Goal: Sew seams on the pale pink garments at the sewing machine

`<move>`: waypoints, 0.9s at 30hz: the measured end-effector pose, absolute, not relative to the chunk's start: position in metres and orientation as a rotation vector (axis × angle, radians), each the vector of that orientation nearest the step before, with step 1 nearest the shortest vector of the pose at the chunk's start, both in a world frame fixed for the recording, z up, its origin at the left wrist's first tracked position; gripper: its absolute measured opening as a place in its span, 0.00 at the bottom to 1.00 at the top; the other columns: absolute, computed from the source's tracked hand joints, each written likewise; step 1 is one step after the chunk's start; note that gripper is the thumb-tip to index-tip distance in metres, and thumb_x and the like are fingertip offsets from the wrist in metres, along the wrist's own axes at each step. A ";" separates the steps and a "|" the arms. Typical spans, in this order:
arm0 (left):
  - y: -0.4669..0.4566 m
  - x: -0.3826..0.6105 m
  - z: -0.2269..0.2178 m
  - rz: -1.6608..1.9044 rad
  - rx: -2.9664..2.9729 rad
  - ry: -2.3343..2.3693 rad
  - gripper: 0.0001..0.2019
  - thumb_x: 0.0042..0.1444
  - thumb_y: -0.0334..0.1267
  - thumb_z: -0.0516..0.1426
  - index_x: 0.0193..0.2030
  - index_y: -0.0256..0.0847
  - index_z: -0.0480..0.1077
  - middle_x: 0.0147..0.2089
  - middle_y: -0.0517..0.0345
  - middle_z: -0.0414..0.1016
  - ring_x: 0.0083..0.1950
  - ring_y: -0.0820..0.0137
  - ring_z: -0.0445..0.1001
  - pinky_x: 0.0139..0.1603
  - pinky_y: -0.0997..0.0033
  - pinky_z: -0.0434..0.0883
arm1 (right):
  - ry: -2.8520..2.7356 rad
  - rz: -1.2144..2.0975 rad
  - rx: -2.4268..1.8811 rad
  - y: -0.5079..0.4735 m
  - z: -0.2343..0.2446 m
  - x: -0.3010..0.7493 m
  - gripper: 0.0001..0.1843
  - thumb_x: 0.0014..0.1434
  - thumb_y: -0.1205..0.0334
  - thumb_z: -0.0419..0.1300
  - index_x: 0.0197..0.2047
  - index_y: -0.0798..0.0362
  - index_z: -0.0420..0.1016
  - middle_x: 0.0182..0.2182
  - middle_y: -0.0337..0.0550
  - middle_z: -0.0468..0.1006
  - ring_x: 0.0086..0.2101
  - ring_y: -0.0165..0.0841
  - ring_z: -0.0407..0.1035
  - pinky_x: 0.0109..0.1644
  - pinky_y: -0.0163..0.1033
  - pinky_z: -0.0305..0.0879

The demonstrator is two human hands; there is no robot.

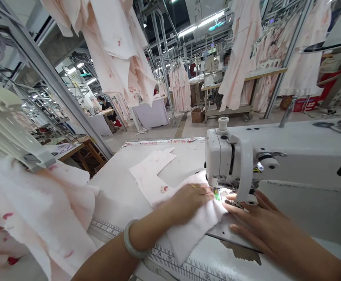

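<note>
A pale pink fabric piece (198, 224) with small red prints lies under the needle area of a white sewing machine (221, 156). My left hand (189, 201) rests flat on this cloth, fingers pointing at the lit presser foot (223, 194); its wrist wears a pale bangle (129, 239). On the other side of the foot, my right hand (255, 218) spreads its fingers, the foremost reaching the cloth's edge beside the needle. The machine head partly covers some right fingers. Farther back, another part of the pink cloth (152, 166) lies on the table.
A printed ruler strip (170, 257) runs along the table's near side. More pink fabric (38, 218) hangs at the left from a white plastic hanger clamp (9, 125). Garment pieces (112, 47) hang overhead. Behind are metal posts, workbenches and a seated person (107, 107).
</note>
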State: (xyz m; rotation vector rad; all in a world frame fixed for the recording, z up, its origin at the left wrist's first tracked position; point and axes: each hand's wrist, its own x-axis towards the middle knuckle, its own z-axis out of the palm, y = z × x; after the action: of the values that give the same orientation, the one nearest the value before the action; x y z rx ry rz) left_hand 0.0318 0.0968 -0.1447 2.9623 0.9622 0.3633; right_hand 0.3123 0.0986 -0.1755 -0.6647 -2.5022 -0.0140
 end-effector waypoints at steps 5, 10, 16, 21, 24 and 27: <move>0.098 0.031 -0.146 0.350 2.929 0.973 0.19 0.68 0.22 0.51 0.63 0.29 0.72 0.66 0.43 0.77 0.70 0.60 0.73 0.73 0.60 0.69 | -2.482 -0.033 -0.748 0.104 -0.168 0.316 0.17 0.74 0.45 0.58 0.58 0.39 0.81 0.38 0.42 0.84 0.47 0.49 0.79 0.67 0.62 0.66; 0.089 0.032 -0.146 0.256 2.932 1.138 0.19 0.73 0.29 0.52 0.68 0.37 0.68 0.68 0.46 0.75 0.71 0.61 0.71 0.76 0.53 0.65 | -2.475 0.024 -0.751 0.108 -0.165 0.319 0.16 0.75 0.47 0.57 0.54 0.41 0.83 0.34 0.42 0.82 0.41 0.46 0.78 0.67 0.62 0.65; 0.090 0.016 -0.120 0.385 2.640 1.874 0.25 0.76 0.49 0.52 0.74 0.40 0.63 0.72 0.45 0.71 0.79 0.54 0.61 0.82 0.39 0.50 | -2.452 0.033 -0.778 0.107 -0.165 0.318 0.16 0.76 0.49 0.55 0.52 0.43 0.83 0.34 0.42 0.82 0.42 0.44 0.78 0.70 0.60 0.64; 0.086 -0.050 -0.097 0.002 2.125 2.368 0.17 0.77 0.42 0.51 0.65 0.45 0.73 0.69 0.46 0.74 0.75 0.53 0.66 0.72 0.44 0.66 | -2.461 0.023 -0.656 0.100 -0.158 0.310 0.16 0.76 0.47 0.55 0.52 0.41 0.82 0.45 0.38 0.86 0.46 0.42 0.81 0.66 0.56 0.70; 0.058 -0.082 -0.100 -0.089 1.922 2.551 0.17 0.76 0.41 0.52 0.63 0.36 0.73 0.63 0.36 0.76 0.65 0.51 0.75 0.62 0.52 0.74 | -2.449 0.022 -0.539 0.087 -0.155 0.301 0.15 0.75 0.48 0.58 0.57 0.41 0.82 0.49 0.39 0.86 0.49 0.42 0.81 0.60 0.51 0.75; 0.010 -0.087 -0.110 -0.177 1.720 2.714 0.21 0.77 0.39 0.47 0.57 0.24 0.74 0.54 0.25 0.78 0.56 0.45 0.80 0.55 0.48 0.76 | -2.552 0.070 -0.435 0.070 -0.154 0.291 0.23 0.73 0.48 0.62 0.68 0.39 0.75 0.57 0.42 0.83 0.56 0.44 0.78 0.62 0.51 0.76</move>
State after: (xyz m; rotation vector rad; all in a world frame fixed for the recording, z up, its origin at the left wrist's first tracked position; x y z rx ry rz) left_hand -0.0873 0.0096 -0.1104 1.7198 2.7142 -0.1766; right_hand 0.2909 0.0703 -0.1538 -0.4346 -2.5523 0.0704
